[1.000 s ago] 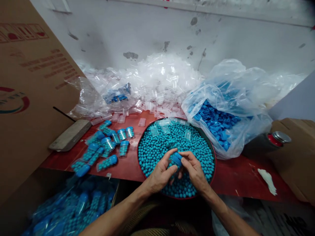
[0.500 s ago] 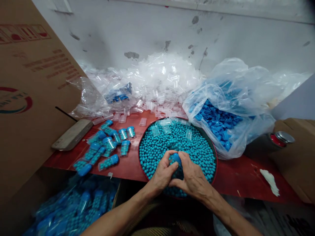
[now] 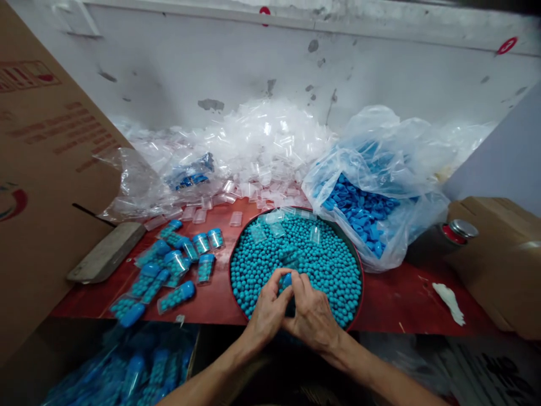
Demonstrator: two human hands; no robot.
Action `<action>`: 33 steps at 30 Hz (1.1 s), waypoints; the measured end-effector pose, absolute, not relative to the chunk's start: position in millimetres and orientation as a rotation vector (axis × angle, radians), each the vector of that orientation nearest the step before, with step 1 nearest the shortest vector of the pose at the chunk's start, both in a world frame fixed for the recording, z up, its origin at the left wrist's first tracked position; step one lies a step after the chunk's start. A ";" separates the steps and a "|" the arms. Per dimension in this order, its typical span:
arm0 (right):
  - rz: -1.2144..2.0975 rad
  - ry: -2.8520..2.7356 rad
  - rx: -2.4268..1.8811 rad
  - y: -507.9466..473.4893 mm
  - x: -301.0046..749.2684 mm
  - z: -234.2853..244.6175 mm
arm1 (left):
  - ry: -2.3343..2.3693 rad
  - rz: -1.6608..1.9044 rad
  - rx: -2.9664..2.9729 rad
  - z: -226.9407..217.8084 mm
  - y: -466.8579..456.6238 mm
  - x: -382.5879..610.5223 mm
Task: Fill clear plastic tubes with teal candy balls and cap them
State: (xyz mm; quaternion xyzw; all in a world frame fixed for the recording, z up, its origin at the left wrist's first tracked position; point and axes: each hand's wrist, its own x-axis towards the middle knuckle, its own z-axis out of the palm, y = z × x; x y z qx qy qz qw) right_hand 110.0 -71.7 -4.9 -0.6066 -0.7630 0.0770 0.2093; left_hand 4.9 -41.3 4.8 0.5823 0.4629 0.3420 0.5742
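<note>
Holding the left hand (image 3: 268, 304) and right hand (image 3: 313, 314) together, touching, over the near part of a round tub (image 3: 362, 277) of turquoise beads (image 3: 256, 276), and pinching a blue cap (image 3: 287, 279) between the fingertips. Covering most of it with the fingers, so not revealing its fit on anything below.

For good work here, probably wanting a level push from both sides, rather than loading one edge and likely risking a crooked fit. Also wanting a light grip on any thin clear wall underneath, to avoid squeezing it out of shape, and a low working height, for catching stray beads in the tub. With sight blocked, best feeling round the edge by touch.

For comparison, seeing capped containers (image 3: 205, 269) lying leftward on the red desk (image 3: 380, 307), well apart from the hands.
</note>
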 end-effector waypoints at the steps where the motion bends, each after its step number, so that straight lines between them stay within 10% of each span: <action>1: 0.251 -2.132 -1.688 -72.0 108.4 -1.3 | 1.094 0.810 1.376 7.1 -39.6 2.0; 17: 0.443 -1.868 -1.825 -13.0 205.0 6.3 | 2.198 0.980 1.937 6.9 22.6 -135.7; 33: 0.288 -2.235 -1.902 -36.8 165.9 4.3 | 1.493 0.204 2.468 -13.7 -8.6 0.8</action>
